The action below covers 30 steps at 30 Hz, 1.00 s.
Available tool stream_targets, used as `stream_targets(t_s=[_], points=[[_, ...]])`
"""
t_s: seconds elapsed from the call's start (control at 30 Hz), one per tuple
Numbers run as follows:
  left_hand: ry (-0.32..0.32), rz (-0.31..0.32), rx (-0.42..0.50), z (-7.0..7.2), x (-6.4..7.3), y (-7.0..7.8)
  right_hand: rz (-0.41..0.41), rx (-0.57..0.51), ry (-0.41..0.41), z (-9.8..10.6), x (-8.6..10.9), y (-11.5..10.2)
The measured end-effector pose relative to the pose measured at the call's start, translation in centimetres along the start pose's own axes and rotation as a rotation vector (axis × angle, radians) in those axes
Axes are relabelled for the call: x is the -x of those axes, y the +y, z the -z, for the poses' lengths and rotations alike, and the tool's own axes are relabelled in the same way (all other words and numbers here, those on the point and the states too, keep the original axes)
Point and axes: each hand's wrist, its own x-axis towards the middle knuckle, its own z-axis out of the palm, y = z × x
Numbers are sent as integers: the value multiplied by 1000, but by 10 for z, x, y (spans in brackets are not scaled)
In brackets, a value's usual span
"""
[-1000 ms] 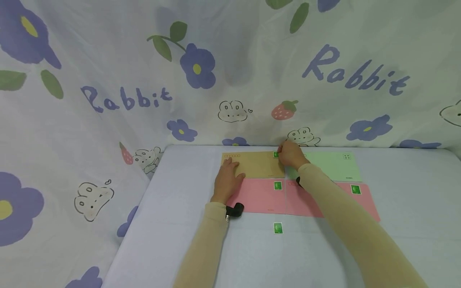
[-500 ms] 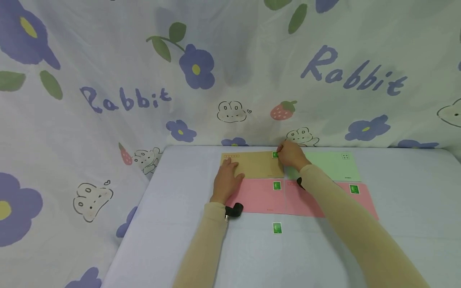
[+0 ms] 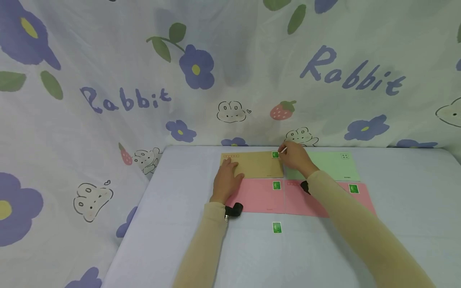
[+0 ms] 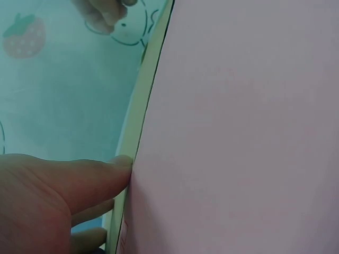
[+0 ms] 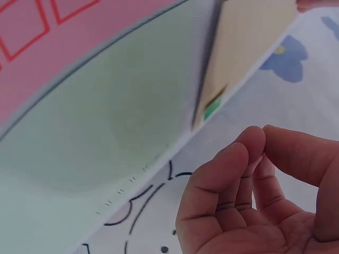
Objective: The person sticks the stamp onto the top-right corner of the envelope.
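My left hand [image 3: 225,182] lies with fingers spread on the left end of the brown envelope [image 3: 257,166]. In the left wrist view its thumb [image 4: 98,182] touches that envelope beside the pink edge. A green stamp [image 3: 275,155] sits at the brown envelope's upper right corner. My right hand [image 3: 295,158] is just right of this stamp, over the light green envelope [image 3: 333,166]. Up close, the right hand's fingers [image 5: 217,180] are curled and its thumb tip meets a fingertip, with nothing visible between them.
Two pink envelopes [image 3: 255,198] lie side by side in the front row, each with a green stamp [image 3: 276,185] at its upper right. Another loose stamp [image 3: 277,227] lies on the white tablecloth [image 3: 162,224] nearer me. A patterned curtain [image 3: 252,72] rises behind the table.
My right hand has drawn slightly right, away from the stamp on the brown envelope. The left hand stays where it was; the stamps and envelopes keep their places.
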Motion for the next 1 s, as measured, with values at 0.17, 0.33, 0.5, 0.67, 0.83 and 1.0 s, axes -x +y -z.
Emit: stream_targets(t_s=[0.17, 0.33, 0.5, 0.67, 0.83, 1.0], points=[[-7, -3, -8, 0, 1, 1, 56, -1, 12, 3, 10, -1], [-14, 8, 1, 1, 0, 2, 96, -5, 39, 6, 22, -5], [-13, 16, -7, 1, 0, 2, 109, -31, 48, 8, 39, -10], [4, 2, -19, 1, 0, 2, 146, -27, 49, 10, 54, -10], [11, -4, -1, 1, 0, 2, 162, -29, 53, 11, 65, -7], [39, -32, 34, 0, 1, 2, 164, -27, 48, 11, 77, -5]])
